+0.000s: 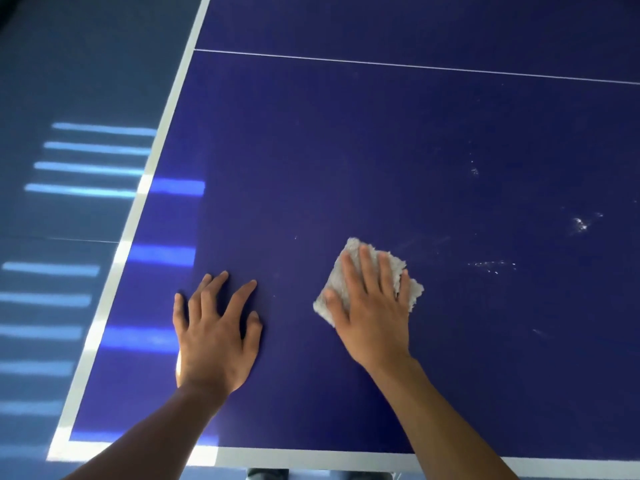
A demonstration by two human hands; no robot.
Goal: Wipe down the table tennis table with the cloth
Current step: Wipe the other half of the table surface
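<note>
Grey fluffy cloth (414, 291) sits folded on the blue counter (346, 150) near the front edge. It's pinned flat under the right hand (370, 313), fingers straight and slightly fanned, not gripping. Left hand (214, 337) is planted beside it, fingers spread on bare surface. My worry: nothing's pinching that cloth, so a fast swipe toward the white specks (580, 224) could leave it behind or just smear them.

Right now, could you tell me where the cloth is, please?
In the head view, the cloth lies on the table right of centre, pressed under the right hand.
</note>
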